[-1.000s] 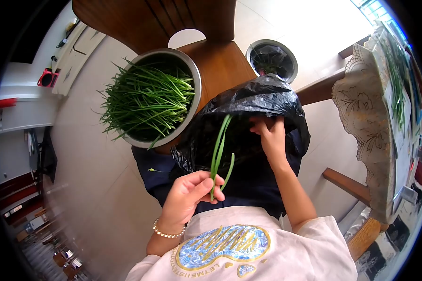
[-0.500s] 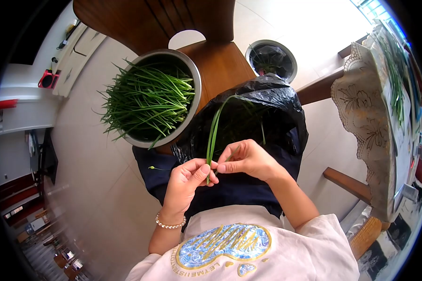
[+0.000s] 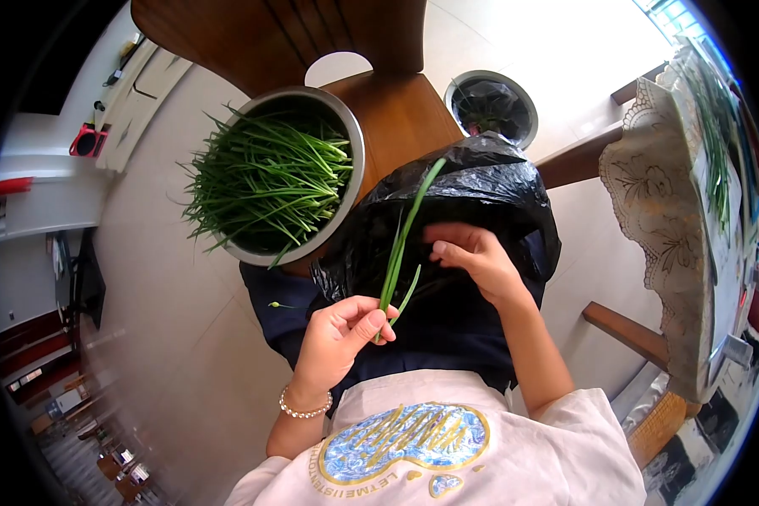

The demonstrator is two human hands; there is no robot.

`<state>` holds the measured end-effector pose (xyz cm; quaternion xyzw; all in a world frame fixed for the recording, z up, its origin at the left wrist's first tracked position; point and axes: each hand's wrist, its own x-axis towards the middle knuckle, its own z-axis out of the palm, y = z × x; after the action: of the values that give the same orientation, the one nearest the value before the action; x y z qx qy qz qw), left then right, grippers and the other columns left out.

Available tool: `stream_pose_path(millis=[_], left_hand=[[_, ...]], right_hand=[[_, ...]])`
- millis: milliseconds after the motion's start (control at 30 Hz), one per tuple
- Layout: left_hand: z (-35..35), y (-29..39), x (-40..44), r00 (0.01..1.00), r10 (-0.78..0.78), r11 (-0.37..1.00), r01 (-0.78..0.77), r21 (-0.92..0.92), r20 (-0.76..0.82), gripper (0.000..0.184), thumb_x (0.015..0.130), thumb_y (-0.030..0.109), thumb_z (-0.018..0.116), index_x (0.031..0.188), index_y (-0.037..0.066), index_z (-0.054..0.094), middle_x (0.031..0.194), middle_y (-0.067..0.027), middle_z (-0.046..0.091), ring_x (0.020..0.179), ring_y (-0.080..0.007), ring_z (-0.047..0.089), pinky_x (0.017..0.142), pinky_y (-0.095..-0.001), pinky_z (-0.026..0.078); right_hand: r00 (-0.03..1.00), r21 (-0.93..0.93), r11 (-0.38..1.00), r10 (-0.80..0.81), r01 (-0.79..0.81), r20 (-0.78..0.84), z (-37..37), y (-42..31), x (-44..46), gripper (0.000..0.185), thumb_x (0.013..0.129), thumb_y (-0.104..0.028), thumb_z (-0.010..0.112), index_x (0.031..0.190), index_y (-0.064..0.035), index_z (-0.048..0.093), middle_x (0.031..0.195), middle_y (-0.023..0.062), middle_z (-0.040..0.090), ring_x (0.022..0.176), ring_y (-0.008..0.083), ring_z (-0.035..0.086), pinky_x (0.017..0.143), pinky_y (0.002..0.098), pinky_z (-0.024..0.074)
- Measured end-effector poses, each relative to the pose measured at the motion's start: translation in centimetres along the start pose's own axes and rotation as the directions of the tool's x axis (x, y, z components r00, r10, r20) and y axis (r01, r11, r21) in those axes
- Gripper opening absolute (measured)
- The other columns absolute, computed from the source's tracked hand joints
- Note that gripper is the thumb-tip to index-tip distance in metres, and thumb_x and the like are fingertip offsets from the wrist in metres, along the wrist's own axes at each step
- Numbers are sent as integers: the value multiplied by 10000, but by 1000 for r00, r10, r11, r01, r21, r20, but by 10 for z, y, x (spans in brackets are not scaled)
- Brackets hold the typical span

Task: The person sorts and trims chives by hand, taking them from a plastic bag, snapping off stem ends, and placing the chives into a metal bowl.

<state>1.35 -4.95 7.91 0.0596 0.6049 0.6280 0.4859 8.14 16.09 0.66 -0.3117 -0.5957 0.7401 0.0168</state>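
Pinched between the thumb and fingers of my left hand (image 3: pixel 343 336) is a small bunch of garlic chives (image 3: pixel 403 229). Its long blades rise up and to the right, and one shorter blade sticks out to the side. My right hand (image 3: pixel 478 260) hangs over the mouth of the black plastic bag (image 3: pixel 514 190) on my lap. Its thumb and forefinger are apart, the fingers slightly blurred, with nothing visible in them. A metal basin (image 3: pixel 356 181) heaped with cut chives (image 3: pixel 270 177) sits to the upper left, on the chair seat.
The wooden chair (image 3: pixel 413 114) faces me. A smaller metal bin (image 3: pixel 529 118) lined with a dark bag stands on the floor beyond. To the right is a table with a lace cloth (image 3: pixel 649 185) and more green stalks (image 3: pixel 717 160). A single bud (image 3: pixel 276 304) lies by my left leg.
My right hand has moved away from my left hand, up and right over the bag, and its fingers have parted. The chives in my left hand now stand straighter instead of bending over.
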Motion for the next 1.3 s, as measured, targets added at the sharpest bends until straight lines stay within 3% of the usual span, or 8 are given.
stream_pose_path(millis=[100, 433, 633, 1000, 1100, 1167, 1233, 1300], left_hand=[[3, -1, -4, 997, 67, 979, -58, 196, -38, 161, 839, 100, 562, 930, -26, 603, 767, -48, 604, 674, -83, 570, 618, -207, 468], [-14, 7, -36, 977, 213, 668, -132, 733, -18, 93, 742, -5, 602, 826, -33, 632, 687, -80, 609, 580, -108, 572, 514, -194, 441], [-61, 14, -74, 969, 162, 823, -28, 567, -186, 92, 732, -39, 611, 820, -59, 632, 730, -102, 615, 614, -120, 582, 541, -200, 455], [-83, 31, -94, 963, 258, 762, -150, 630, -82, 58, 722, -2, 642, 764, -41, 633, 713, -98, 612, 596, -141, 577, 546, -231, 465], [-103, 36, -102, 882, 450, 813, -341, 471, -138, 104, 773, 64, 620, 825, -26, 612, 748, -81, 598, 630, -137, 562, 557, -228, 445], [-116, 44, -98, 734, 559, 815, -573, 91, -385, 177, 837, 136, 565, 928, -16, 563, 814, -63, 579, 725, -133, 552, 611, -211, 429], [-128, 49, -82, 560, 556, 752, -653, 85, -614, 278, 871, 180, 521, 1061, -24, 511, 875, -55, 566, 805, -140, 537, 672, -204, 417], [-142, 53, -50, 550, 521, 719, -695, -13, -652, 320, 875, 177, 512, 1113, -35, 495, 865, -59, 576, 809, -150, 541, 689, -203, 422]], right_hand=[[855, 407, 879, 1, -248, 519, 1, -13, -10, 377, 812, -209, 610, 1094, 31, 540, 963, 74, 607, 823, 85, 546, 775, 212, 431], [966, 124, 992, -26, -6, 256, 13, -35, -7, 259, 846, -265, 559, 805, -31, 661, 684, -22, 583, 563, 44, 399, 535, 184, 343], [979, 177, 982, -92, 60, 181, -6, -39, -1, 256, 861, -234, 543, 824, -3, 648, 731, 14, 614, 625, 53, 501, 581, 186, 397], [991, 197, 979, -78, 55, 111, -11, -45, -2, 274, 868, -246, 525, 861, -4, 652, 709, 18, 601, 634, 57, 482, 599, 184, 376], [990, 198, 977, -102, 82, 94, -22, -41, 4, 282, 877, -246, 505, 891, 1, 641, 662, 9, 567, 606, 56, 465, 582, 180, 382], [991, 207, 976, -88, 66, 98, -20, -41, 3, 278, 878, -238, 503, 901, 4, 637, 668, 14, 573, 609, 58, 467, 581, 181, 387], [987, 86, 996, -41, 28, 154, -15, -38, 0, 267, 880, -216, 496, 912, 12, 630, 680, 24, 585, 603, 60, 472, 584, 183, 394], [985, -105, 993, -33, 52, 171, -14, -26, 4, 255, 870, -189, 505, 934, 32, 615, 721, 57, 609, 639, 97, 528, 627, 219, 436]])
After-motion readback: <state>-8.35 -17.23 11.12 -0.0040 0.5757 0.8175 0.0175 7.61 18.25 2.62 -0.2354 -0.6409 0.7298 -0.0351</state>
